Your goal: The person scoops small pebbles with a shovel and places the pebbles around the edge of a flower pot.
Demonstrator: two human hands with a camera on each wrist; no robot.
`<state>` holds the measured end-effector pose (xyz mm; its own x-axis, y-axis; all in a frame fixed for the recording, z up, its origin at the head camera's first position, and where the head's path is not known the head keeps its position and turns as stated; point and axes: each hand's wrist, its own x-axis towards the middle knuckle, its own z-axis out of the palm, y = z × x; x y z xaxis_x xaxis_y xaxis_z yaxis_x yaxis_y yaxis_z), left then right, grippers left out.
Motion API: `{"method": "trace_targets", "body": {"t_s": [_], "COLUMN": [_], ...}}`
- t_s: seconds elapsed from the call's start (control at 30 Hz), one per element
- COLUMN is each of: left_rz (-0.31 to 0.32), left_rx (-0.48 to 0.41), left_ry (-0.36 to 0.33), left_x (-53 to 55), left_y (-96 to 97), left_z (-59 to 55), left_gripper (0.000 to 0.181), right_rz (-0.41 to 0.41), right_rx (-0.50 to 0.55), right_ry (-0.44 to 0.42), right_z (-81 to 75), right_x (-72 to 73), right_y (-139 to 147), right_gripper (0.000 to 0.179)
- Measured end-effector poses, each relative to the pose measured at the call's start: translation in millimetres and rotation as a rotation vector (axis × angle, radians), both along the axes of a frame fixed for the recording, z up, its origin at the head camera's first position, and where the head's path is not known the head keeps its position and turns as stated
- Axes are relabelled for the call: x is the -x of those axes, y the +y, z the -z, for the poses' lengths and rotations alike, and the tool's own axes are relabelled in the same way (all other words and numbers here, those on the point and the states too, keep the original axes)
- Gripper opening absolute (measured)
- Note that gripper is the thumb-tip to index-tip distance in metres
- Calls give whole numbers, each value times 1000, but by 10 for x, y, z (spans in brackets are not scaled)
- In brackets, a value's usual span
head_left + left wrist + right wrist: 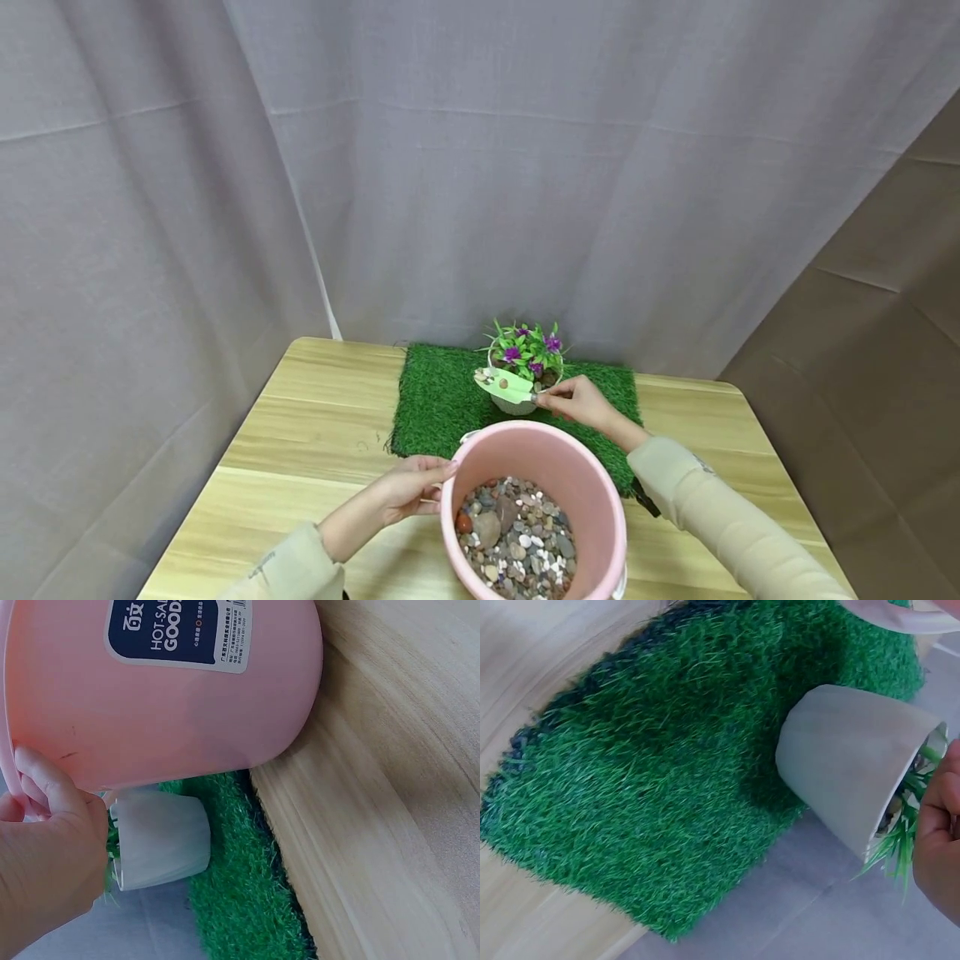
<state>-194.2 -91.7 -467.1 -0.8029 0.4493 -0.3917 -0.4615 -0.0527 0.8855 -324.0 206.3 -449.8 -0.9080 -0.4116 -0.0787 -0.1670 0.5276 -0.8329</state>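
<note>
My left hand (408,490) grips the rim of a pink bucket (581,467), thumb over the edge, on its left side. Many mixed pebbles (525,533) cover the bucket's bottom. With my right hand (583,402) I pinch the handle end of a light green trowel (516,387), which carries a few small pebbles (483,377). The trowel's blade overlaps the front of a white flowerpot (847,754) in the head view, just below its purple-flowered plant (528,346). Brown stones show inside the pot. In the right wrist view the trowel is hidden.
Under the pot lies a green artificial grass mat (442,400) on the wooden table (300,442). The bucket stands in front of the pot, overlapping the mat's near edge in the head view. Grey curtains (487,167) hang behind and at the left; a brown cloth (885,350) is at right.
</note>
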Motion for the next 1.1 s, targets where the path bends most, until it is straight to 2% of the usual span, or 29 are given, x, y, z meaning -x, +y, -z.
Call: {"method": "trace_targets", "body": {"t_s": [0.27,0.5,0.63,0.73,0.93,1.1], "left_rz": [11,15,12,8,14,10], "left_rx": [-1,-5,4,5,3,14], "left_ry": [1,3,4,2,3,8], "left_x": [-20,-20,-15,-9,-4,10], "left_y": [0,6,0,-10,-21,-25], "left_z": [7,16,21,24,24,22], "left_gripper": [40,40,39,38,39,39], "right_rz": [138,187,208,211,217,173], "right_rx": [50,132,158,190,310,358], "right_ry": [-110,-200,-298,-387,-566,-625], "right_z": [35,-20,-87,-151,-290,-382], "right_x": [-28,-35,2,24,28,25], "right_y": [-74,-109,-140,-154,-167,-154], "right_gripper": [32,38,41,41,30,31]}}
